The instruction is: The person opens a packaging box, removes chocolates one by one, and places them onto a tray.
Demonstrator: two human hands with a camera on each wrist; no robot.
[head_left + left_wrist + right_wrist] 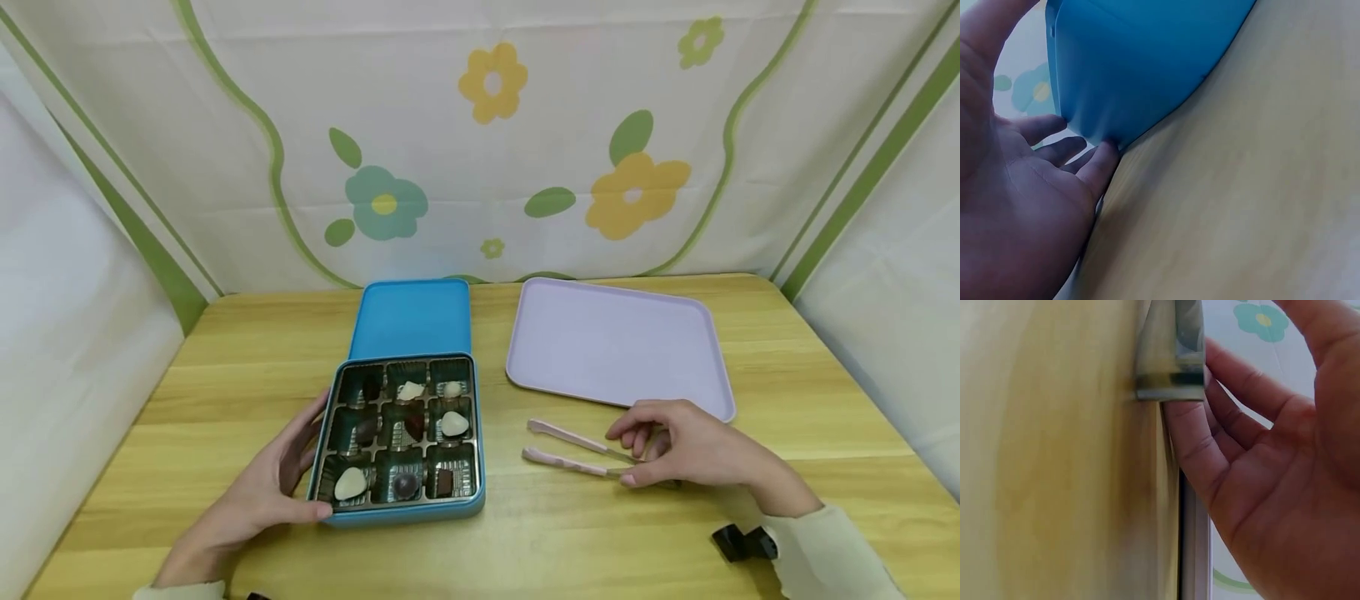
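Note:
A blue tin [405,515] with a gold-coloured compartment tray sits on the table, left of the middle. Each compartment holds a piece of what looks like chocolate, some white [350,483], others dark [406,487]. My left hand [266,479] holds the tin by its near left corner, thumb at the front rim and fingers against the left side [1116,69]. Tongs with pink tips [570,435] and a metal bend [1169,369] lie low over the table, pinched near the bend between thumb and fingers of my right hand [693,446]. Their tips stand apart with nothing between them, pointing toward the tin.
A blue lid [412,317] lies behind the tin, touching or under its back edge. The lilac tray [615,337] lies at the back right, just beyond my right hand. A flowered cloth [450,150] hangs along the table's far edge, with white cloth at both sides.

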